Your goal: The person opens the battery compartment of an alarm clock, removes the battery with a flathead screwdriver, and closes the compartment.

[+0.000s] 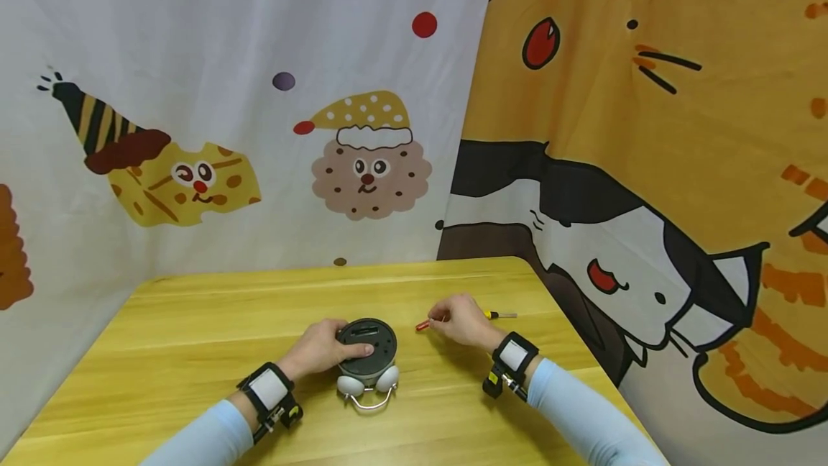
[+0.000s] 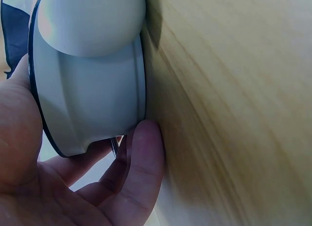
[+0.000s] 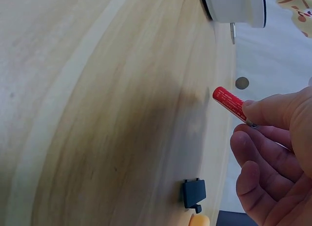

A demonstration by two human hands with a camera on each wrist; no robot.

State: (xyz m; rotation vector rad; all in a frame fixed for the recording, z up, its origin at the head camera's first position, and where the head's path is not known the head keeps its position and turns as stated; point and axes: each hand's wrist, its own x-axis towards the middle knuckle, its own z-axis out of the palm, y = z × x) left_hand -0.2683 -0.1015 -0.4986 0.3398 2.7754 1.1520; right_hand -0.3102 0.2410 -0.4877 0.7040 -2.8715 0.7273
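Note:
A twin-bell alarm clock (image 1: 382,340) lies face down, its dark back upward and an open battery slot (image 1: 364,331) showing. My left hand (image 1: 318,348) grips it from the left, thumb across the back; in the left wrist view, fingers (image 2: 146,162) curl under the pale casing (image 2: 97,97). To the right, my right hand (image 1: 464,318) pinches a red battery (image 3: 228,100) by one end between thumb and fingers. The battery is held above the tabletop, apart from the clock.
A small dark battery cover (image 3: 194,193) lies on the wooden table (image 1: 213,315) below my right hand. Beyond that hand is a screwdriver (image 1: 501,315) with a yellow and black handle. A printed curtain (image 1: 362,20) hangs behind the table's far edge.

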